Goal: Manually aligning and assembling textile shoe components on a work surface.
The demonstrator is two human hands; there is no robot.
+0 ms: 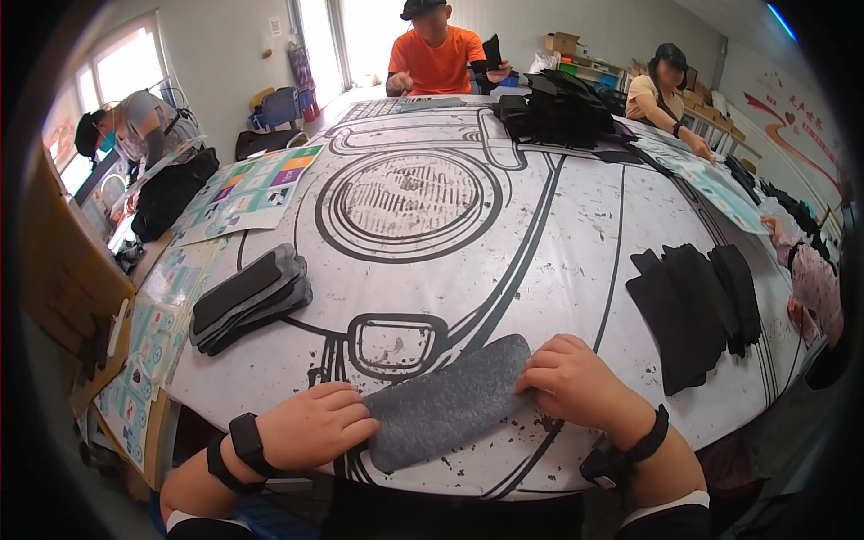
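Note:
A mottled grey, oblong fabric piece with rounded corners (450, 405) lies slanted on the table just in front of me. My left hand (326, 423) has its curled fingers closed on the piece's left end. At the upper right end, the fingers and thumb of my right hand (571, 378) pinch the edge. Left of centre sits a stack of similar black and grey pieces (252, 297), slightly fanned. Over on the right lies a pile of black fabric pieces (688, 310), overlapping one another.
A white cover printed with black line drawing (576, 243) spans the table. Toward its far side rises a large black fabric heap (562, 108). Printed sheets (247, 193) line the left edge. People sit around: one in an orange shirt (436, 61), others at left and right.

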